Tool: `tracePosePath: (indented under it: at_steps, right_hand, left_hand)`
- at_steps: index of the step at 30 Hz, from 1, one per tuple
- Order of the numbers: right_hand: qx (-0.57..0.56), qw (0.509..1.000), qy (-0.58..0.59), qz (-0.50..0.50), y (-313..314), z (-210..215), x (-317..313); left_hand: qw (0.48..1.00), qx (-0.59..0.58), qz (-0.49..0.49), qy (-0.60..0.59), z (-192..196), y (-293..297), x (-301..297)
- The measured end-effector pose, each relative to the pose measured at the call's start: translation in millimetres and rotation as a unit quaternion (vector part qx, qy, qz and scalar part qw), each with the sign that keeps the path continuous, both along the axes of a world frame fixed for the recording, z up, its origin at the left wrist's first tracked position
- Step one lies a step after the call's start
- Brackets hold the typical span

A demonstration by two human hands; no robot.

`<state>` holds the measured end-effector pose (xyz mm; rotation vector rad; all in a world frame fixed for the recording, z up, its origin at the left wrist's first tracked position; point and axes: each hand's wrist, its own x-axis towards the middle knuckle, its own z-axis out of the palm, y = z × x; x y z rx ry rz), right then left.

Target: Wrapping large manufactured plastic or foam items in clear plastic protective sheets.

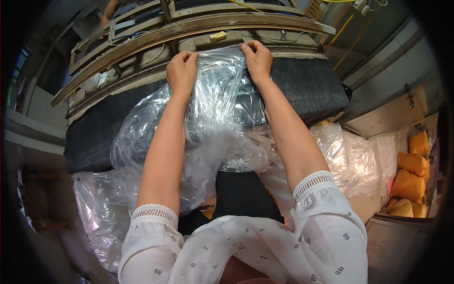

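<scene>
Between my hands stretches a wide sheet of clear plastic film (pixel 215 90), crinkled and shiny. My left hand (pixel 182 71) pinches its far edge at the left, and my right hand (pixel 257 59) pinches the same edge at the right. Both arms reach forward. The film hangs from my fingers over a long black padded surface (pixel 302 90) and falls in loose folds toward my lap. Whether it is a single sheet or a bag, I cannot tell.
Beyond the black surface runs a wooden bar (pixel 189 29) with a slatted frame. A small yellow piece (pixel 218 36) lies near it. More clear film (pixel 354 156) spreads at the right, beside orange bundles (pixel 409 173) in a box. Yellow cables (pixel 341 31) hang at the upper right.
</scene>
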<state>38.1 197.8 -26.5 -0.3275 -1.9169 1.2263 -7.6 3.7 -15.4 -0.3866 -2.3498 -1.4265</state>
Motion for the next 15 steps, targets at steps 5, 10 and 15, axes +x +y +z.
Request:
tracePosePath:
  at_steps: [5, 10, 15]
  right_hand:
    - [0.047, 0.993, -0.067, -0.08, 2, 0, -13]
    - [0.127, 0.972, -0.071, -0.186, -2, 2, -10]
    - [0.116, 0.968, -0.092, -0.204, 1, -1, -11]
  left_hand:
    - [0.994, -0.079, 0.073, 0.02, 7, 12, -4]
    - [0.965, -0.242, 0.097, 0.008, 18, 7, 2]
    - [0.955, -0.284, 0.078, 0.038, 18, 4, 2]
